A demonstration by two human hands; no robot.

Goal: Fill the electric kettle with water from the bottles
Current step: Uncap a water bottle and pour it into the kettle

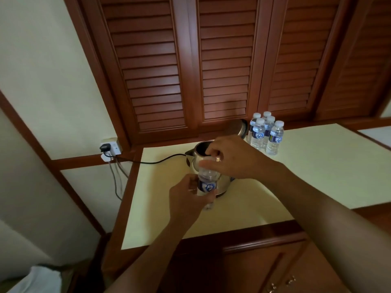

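My left hand (186, 199) grips the bottle (206, 185) round its label, upright in front of the open kettle (193, 163) on the surface (306, 166). My right hand (230, 159) pinches the cap, hidden under my fingers and perhaps still sealed. I should twist it without squeezing the bottle.

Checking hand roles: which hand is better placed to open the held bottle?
Right, probably. The right hand pinches the top of the bottle, while the left hand grips its body, steadying it in front of the open kettle.
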